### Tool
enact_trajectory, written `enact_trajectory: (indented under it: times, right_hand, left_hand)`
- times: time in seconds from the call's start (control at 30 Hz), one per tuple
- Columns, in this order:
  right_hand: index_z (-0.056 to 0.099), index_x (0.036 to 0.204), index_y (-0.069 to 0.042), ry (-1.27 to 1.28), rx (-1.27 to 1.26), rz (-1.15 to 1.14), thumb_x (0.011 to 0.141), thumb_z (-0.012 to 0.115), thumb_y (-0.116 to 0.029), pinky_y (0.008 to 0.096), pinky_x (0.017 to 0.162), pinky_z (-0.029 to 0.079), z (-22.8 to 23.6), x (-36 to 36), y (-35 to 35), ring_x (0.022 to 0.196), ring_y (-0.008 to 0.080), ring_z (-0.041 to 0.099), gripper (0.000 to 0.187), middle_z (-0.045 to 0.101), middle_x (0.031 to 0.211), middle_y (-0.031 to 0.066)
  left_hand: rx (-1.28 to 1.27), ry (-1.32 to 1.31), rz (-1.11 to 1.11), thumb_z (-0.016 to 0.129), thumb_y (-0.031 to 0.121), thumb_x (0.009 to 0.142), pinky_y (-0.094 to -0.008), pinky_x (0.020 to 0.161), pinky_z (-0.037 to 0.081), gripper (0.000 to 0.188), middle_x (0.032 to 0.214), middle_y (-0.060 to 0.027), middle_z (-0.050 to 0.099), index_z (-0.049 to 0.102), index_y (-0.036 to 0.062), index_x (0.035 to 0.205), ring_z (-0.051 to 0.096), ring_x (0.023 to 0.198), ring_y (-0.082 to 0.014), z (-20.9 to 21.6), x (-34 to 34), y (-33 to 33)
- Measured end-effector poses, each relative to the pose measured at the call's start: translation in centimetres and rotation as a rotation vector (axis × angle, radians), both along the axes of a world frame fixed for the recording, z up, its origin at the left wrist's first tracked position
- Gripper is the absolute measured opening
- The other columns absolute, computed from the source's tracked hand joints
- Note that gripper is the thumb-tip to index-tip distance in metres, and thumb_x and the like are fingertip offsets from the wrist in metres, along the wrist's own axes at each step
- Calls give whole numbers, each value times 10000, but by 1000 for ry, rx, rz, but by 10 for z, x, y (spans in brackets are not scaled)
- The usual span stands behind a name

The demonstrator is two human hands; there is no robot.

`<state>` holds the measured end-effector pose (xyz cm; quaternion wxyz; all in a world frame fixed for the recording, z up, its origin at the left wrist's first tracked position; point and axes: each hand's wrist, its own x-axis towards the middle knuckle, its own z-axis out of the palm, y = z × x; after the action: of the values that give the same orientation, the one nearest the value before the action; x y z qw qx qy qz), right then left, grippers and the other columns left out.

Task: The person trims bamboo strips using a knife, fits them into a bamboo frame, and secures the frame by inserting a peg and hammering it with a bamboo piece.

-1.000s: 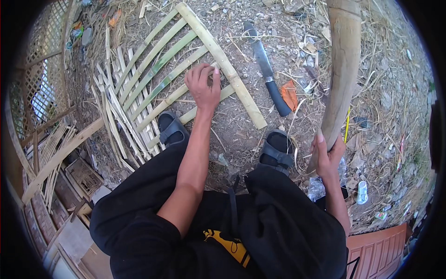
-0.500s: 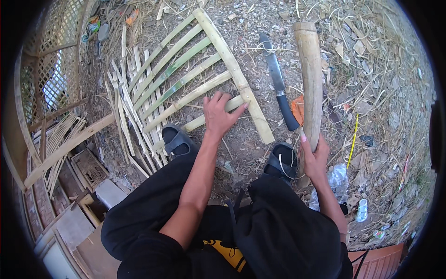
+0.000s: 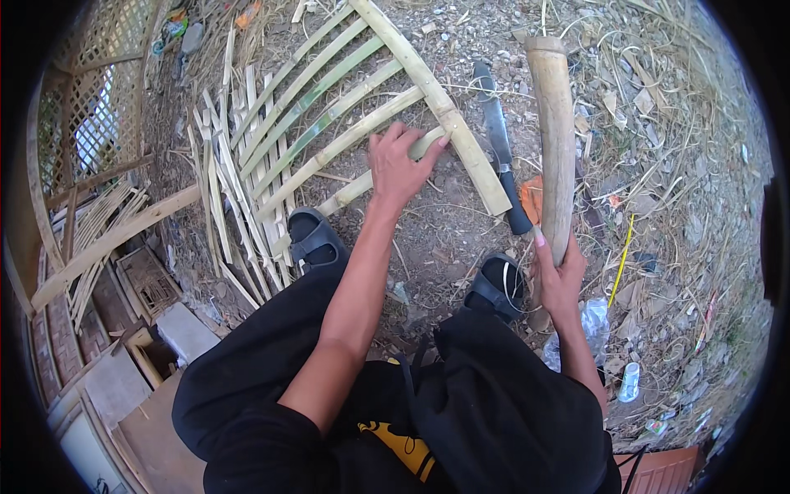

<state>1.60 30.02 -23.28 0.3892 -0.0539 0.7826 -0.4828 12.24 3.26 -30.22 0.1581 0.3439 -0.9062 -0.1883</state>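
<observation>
A bamboo frame (image 3: 466, 146), with several pale slats fanning out from one thick cross strip, lies tilted in front of me. My left hand (image 3: 398, 165) is closed around its nearest slat, just beside the cross strip. On the right, my right hand (image 3: 561, 276) grips the lower end of a thick wooden club (image 3: 554, 140) that points away from me. A large knife (image 3: 496, 123) with a black handle rests on the ground between frame and club. The frame's near corner lies beside the knife's handle. The far end of the frame runs out of view.
Loose split bamboo strips (image 3: 247, 189) are piled under the frame's left side. A wooden beam (image 3: 115, 245) and boards stand at the left. A clear plastic bottle (image 3: 594, 323), a plastic cup (image 3: 629, 383) and a yellow strip (image 3: 623, 259) lie on the right among dry scraps.
My left hand has moved the frame away from me and slightly right, so its near corner now comes up to the knife. My right hand keeps its grip on the club.
</observation>
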Motion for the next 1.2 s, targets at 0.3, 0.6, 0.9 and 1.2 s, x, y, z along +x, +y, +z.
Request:
enact_trajectory:
  times: [0.3, 0.6, 0.9, 1.2]
  right_hand:
    - [472, 1231, 5, 394, 88, 341, 907, 670, -266, 504, 622, 509, 1, 26, 13, 726, 480, 658, 466, 651, 817, 304]
    - [482, 1180, 3, 362, 240, 513, 894, 683, -269, 525, 631, 504, 7, 31, 23, 742, 494, 653, 443, 650, 832, 312]
    - [499, 1133, -6, 298, 280, 391, 897, 678, -281, 509, 627, 511, 1, 35, 24, 737, 487, 657, 404, 652, 810, 306]
    - [490, 1101, -11, 295, 477, 401, 913, 659, -298, 526, 616, 492, -6, 23, 39, 718, 497, 645, 382, 632, 756, 316]
  left_hand:
    - [-69, 128, 124, 677, 213, 875, -430, 896, 397, 243, 1058, -132, 640, 697, 42, 1046, 578, 985, -307, -6, -12, -15]
    - [-61, -182, 54, 482, 312, 977, -571, 1166, 136, 510, 1587, -143, 258, 428, 208, 1473, 192, 1463, -396, -32, -8, -32]
    - [-44, -163, 53, 568, 353, 951, -564, 1091, 208, 439, 1509, -181, 320, 551, 112, 1318, 258, 1395, -386, -29, -13, -32]
    - [-13, -70, 114, 618, 254, 931, -505, 1011, 263, 243, 1299, -162, 426, 629, 64, 1082, 374, 1238, -345, -27, 4, -36]
